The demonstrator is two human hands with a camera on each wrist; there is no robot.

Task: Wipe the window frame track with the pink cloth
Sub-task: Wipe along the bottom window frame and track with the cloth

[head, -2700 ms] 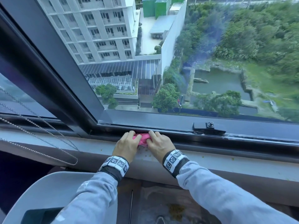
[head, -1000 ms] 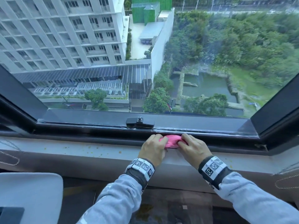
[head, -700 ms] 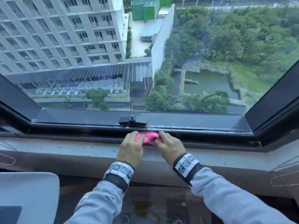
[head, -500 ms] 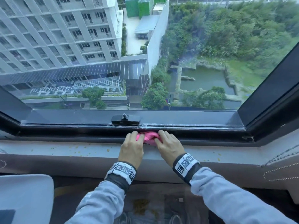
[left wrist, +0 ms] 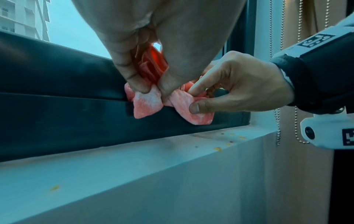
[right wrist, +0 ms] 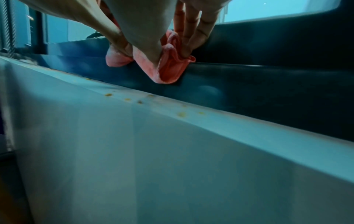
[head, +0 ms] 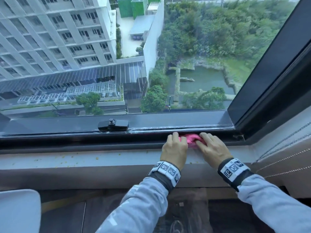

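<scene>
A bunched pink cloth (head: 190,139) is pushed into the dark window frame track (head: 84,140), near the track's right end. My left hand (head: 175,143) grips the cloth's left side and my right hand (head: 210,145) its right side. In the left wrist view my left hand (left wrist: 153,84) pinches the pink cloth (left wrist: 147,103) between thumb and finger, and the right hand (left wrist: 229,91) holds it with a finger poked into the folds. In the right wrist view my right hand (right wrist: 162,45) presses the pink cloth (right wrist: 168,71) against the black frame, folds hanging below.
A black window latch (head: 113,125) sits on the sash, left of the hands. The white sill (head: 84,158) below the track carries scattered yellow crumbs. Bead chains (head: 277,148) hang at the right by the frame corner (head: 239,137). A white chair back (head: 18,211) is at lower left.
Both hands have slid the cloth to the right along the track, from just below the latch to near the right corner of the frame.
</scene>
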